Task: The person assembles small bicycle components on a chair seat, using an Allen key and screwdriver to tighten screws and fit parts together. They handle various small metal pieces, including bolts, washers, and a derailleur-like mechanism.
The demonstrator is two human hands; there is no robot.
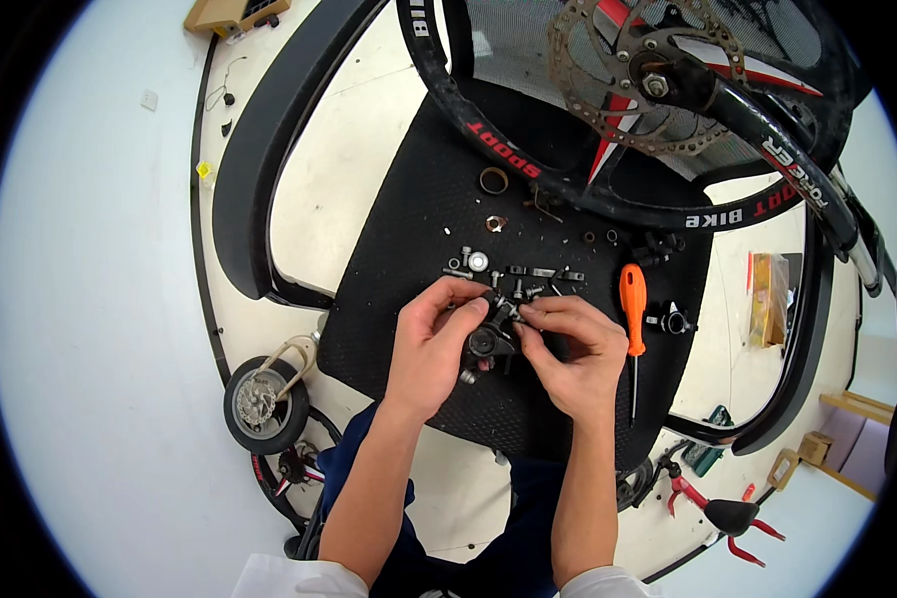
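Over the black chair seat, both hands are closed on a small dark metal part, which looks like a bicycle disc brake caliper. My left hand pinches its upper left side with thumb and forefinger. From the other side, the fingertips of my right hand grip a small silver piece at its top; whether it is a bolt, I cannot tell. Bolts and a round silver washer lie just beyond my fingers, beside a flat black bracket. An orange-handled screwdriver rests right of my right hand.
A bicycle wheel with a brake disc and fork covers the seat's far side. Black armrests flank the seat. A dark ring and a black clamp lie on it. A small wheel stands on the floor at left.
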